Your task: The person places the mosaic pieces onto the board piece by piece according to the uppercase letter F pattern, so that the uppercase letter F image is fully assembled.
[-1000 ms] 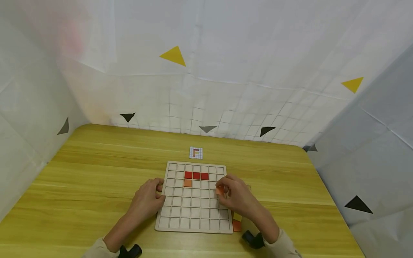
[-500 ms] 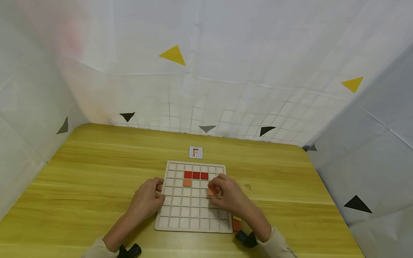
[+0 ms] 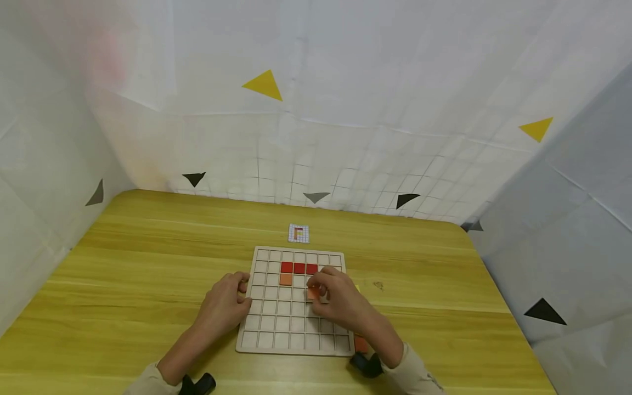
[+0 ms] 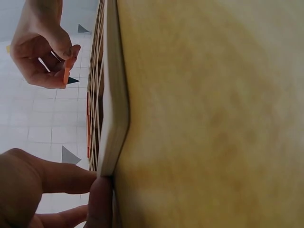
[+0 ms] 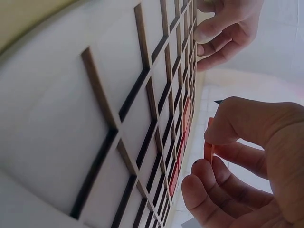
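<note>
A pale wooden grid board [image 3: 282,325] lies flat on the table. My left hand [image 3: 224,302] holds its left edge, with thumb and finger at the rim in the left wrist view. Between the thumb and fingertips of my right hand [image 3: 340,299] is an orange square tile [image 5: 209,149], held above the right-middle squares. Tilted on edge, that tile shows clear of the board in both wrist views. Three red tiles [image 3: 299,268] sit in a row near the board's far side. Another orange tile [image 3: 286,279] fills the square below the leftmost red one.
Beyond the board lies a small printed card [image 3: 298,233] with a coloured grid pattern. Beside the board's right edge are a loose orange tile [image 3: 361,344] and a bit of yellow [image 3: 357,288], partly hidden by the right arm. White sheets enclose the wooden table [image 3: 163,247].
My right hand has moved left across the board, carrying the orange tile from near the right edge toward the middle. The left hand stays at the left edge.
</note>
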The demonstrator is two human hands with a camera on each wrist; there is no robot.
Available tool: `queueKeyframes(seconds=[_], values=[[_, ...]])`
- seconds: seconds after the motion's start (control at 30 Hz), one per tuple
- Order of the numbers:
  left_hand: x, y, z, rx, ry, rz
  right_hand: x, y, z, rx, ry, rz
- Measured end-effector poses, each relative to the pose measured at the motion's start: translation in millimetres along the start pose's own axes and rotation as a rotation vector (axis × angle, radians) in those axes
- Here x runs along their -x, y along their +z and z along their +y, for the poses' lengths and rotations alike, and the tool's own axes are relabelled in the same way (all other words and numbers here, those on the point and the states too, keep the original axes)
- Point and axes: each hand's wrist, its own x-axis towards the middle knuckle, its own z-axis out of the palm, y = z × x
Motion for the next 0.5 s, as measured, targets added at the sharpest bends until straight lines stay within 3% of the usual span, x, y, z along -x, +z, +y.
queueKeyframes(seconds=[0.5], values=[[0.5, 0.1, -1.0, 0.001, 0.015, 0.003, -6.5, 6.0, -4.4, -0.017, -0.016, -0.006]])
